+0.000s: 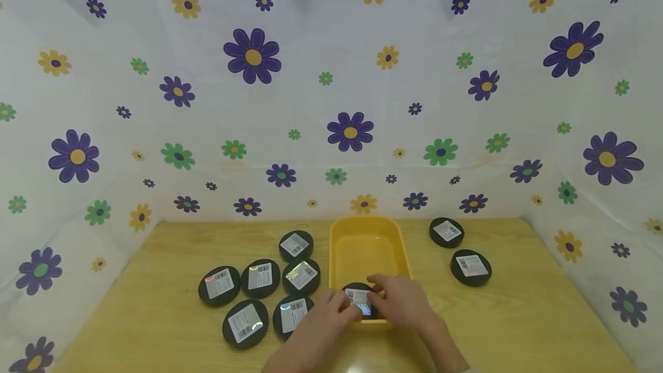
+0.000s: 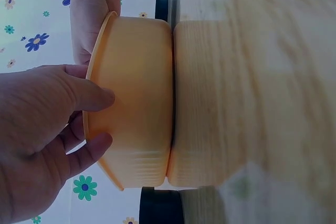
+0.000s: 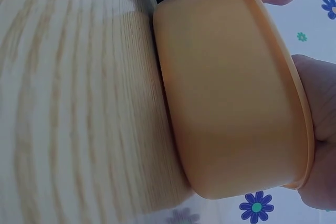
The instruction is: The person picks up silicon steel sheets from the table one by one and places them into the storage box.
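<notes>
A flat black round case with a white label lies within the near end of the yellow tub. My left hand pinches the case at its left edge. In the left wrist view, two of that hand's digits hang outside the tub wall, while other fingers pass behind the rim. My right hand grips the case from the right, thumb over the label and a finger reaching its far side. The right wrist view shows the right hand above the rim, its fingertips hidden behind the wall.
Left of the tub, several similar labelled cases lie on the wooden table. Two more, one farther back and one nearer, lie on the right. A flower-patterned curtain encloses the table's back and sides.
</notes>
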`<state>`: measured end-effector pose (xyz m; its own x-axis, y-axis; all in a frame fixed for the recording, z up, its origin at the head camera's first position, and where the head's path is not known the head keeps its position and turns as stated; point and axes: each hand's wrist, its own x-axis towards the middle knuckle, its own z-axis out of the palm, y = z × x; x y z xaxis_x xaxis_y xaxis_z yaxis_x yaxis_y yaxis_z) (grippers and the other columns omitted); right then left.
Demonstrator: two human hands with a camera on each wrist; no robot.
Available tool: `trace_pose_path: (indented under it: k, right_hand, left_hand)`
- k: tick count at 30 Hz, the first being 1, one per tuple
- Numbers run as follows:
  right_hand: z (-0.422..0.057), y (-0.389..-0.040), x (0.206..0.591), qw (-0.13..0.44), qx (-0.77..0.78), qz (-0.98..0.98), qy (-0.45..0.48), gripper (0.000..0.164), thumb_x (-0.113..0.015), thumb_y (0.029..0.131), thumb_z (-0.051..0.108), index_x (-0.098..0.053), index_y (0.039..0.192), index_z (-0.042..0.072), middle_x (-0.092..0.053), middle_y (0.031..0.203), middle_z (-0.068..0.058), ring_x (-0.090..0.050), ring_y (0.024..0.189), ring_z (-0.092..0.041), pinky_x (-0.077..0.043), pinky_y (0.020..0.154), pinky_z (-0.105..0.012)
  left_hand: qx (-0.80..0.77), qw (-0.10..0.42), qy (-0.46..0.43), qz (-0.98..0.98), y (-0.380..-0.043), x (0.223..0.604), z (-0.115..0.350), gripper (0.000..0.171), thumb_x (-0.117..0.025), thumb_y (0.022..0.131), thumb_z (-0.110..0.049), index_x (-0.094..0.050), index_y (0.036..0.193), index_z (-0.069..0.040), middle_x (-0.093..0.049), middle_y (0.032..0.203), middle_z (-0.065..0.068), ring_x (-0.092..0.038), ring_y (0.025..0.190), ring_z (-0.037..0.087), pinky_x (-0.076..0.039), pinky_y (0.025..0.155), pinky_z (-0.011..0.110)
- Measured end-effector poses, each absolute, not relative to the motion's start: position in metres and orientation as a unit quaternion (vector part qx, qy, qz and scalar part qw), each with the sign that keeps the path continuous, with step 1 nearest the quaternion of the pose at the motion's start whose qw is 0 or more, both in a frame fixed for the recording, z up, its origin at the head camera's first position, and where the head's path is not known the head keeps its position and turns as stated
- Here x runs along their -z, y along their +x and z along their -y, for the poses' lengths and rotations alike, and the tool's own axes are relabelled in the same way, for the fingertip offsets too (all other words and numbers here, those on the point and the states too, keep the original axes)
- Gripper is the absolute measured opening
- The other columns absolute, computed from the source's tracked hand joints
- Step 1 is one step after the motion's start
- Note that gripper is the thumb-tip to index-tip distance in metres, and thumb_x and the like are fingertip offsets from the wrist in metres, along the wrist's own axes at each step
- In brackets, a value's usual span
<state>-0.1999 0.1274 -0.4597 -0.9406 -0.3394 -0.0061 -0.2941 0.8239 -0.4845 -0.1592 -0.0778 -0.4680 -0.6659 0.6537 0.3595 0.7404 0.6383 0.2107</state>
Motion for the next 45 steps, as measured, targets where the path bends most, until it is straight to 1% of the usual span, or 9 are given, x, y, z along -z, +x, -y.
trace_pose_path:
  k: [5,13,23,25,28,32,36,39,45]
  right_hand:
    - [-0.1287,-0.1987,0.4609,0.037,0.242,-0.954,-0.170,0.033,-0.065,0.094,0.027,-0.069,0.120,0.009,-0.075,0.099,-0.001,-0.068,0.086,-0.017,-0.053,0.077,-0.042]
    - [-0.1292,-0.1985,0.4656,0.014,0.240,-0.955,-0.173,0.028,-0.063,0.093,0.023,-0.071,0.118,0.011,-0.074,0.091,0.003,-0.060,0.072,-0.007,-0.048,0.064,-0.030]
    - [-0.1284,-0.1983,0.4639,0.007,0.245,-0.955,-0.169,0.027,-0.063,0.094,0.021,-0.072,0.117,0.010,-0.073,0.089,0.003,-0.054,0.065,-0.006,-0.044,0.058,-0.025]
    - [-0.1283,-0.1977,0.4639,0.001,0.242,-0.956,-0.166,0.026,-0.062,0.094,0.020,-0.072,0.116,0.010,-0.073,0.089,0.002,-0.053,0.065,-0.007,-0.044,0.058,-0.026]
    - [-0.1279,-0.1966,0.4648,-0.018,0.236,-0.958,-0.163,0.025,-0.063,0.093,0.019,-0.072,0.114,0.010,-0.073,0.089,0.001,-0.055,0.067,-0.008,-0.046,0.061,-0.029]
    - [-0.1276,-0.1943,0.4661,-0.037,0.237,-0.958,-0.158,0.022,-0.064,0.092,0.017,-0.073,0.112,0.009,-0.073,0.089,-0.001,-0.055,0.068,-0.011,-0.049,0.065,-0.033]
    - [-0.1277,-0.1932,0.4669,-0.047,0.244,-0.956,-0.156,0.021,-0.064,0.092,0.015,-0.073,0.110,0.008,-0.072,0.087,0.000,-0.052,0.066,-0.011,-0.047,0.064,-0.031]
    - [-0.1280,-0.1935,0.4665,-0.051,0.252,-0.953,-0.159,0.021,-0.063,0.093,0.015,-0.073,0.110,0.008,-0.071,0.085,0.001,-0.052,0.066,-0.009,-0.047,0.063,-0.029]
    - [-0.1294,-0.1955,0.4649,-0.049,0.293,-0.942,-0.155,0.021,-0.062,0.093,0.013,-0.072,0.110,0.006,-0.072,0.091,-0.001,-0.057,0.070,-0.009,-0.050,0.064,-0.029]
  left_hand:
    - [0.177,0.107,-0.384,0.900,-0.1586,0.4676,0.0774,0.023,-0.067,0.088,-0.004,-0.066,0.102,-0.022,-0.046,0.094,-0.007,-0.040,0.089,0.010,-0.040,0.076,0.019]
    - [0.184,0.130,-0.389,0.893,-0.1600,0.4732,0.0777,0.025,-0.070,0.084,-0.002,-0.066,0.099,-0.021,-0.047,0.093,-0.007,-0.041,0.089,0.010,-0.042,0.078,0.020]
    - [0.183,0.131,-0.388,0.894,-0.1595,0.4718,0.0786,0.024,-0.068,0.086,-0.003,-0.066,0.101,-0.022,-0.047,0.095,-0.007,-0.042,0.090,0.011,-0.043,0.078,0.022]
    - [0.181,0.129,-0.387,0.895,-0.1592,0.4709,0.0784,0.023,-0.067,0.087,-0.003,-0.066,0.101,-0.022,-0.047,0.095,-0.007,-0.042,0.091,0.011,-0.042,0.078,0.022]
    - [0.179,0.130,-0.385,0.896,-0.1588,0.4699,0.0778,0.024,-0.067,0.087,-0.003,-0.066,0.102,-0.022,-0.046,0.094,-0.007,-0.042,0.090,0.011,-0.042,0.078,0.021]
    - [0.173,0.146,-0.388,0.894,-0.1581,0.4699,0.0766,0.025,-0.069,0.085,-0.002,-0.066,0.101,-0.022,-0.046,0.092,-0.007,-0.043,0.089,0.011,-0.042,0.076,0.021]
    - [0.171,0.161,-0.391,0.890,-0.1573,0.4702,0.0761,0.026,-0.071,0.083,-0.001,-0.066,0.099,-0.021,-0.046,0.091,-0.006,-0.043,0.087,0.011,-0.041,0.075,0.021]
    - [0.166,0.164,-0.391,0.890,-0.1571,0.4704,0.0762,0.027,-0.071,0.082,0.000,-0.065,0.099,-0.021,-0.046,0.091,-0.006,-0.044,0.087,0.012,-0.043,0.075,0.021]
    - [0.173,0.147,-0.384,0.895,-0.1564,0.4695,0.0766,0.029,-0.070,0.083,0.001,-0.066,0.100,-0.021,-0.048,0.093,-0.006,-0.045,0.089,0.012,-0.045,0.074,0.020]
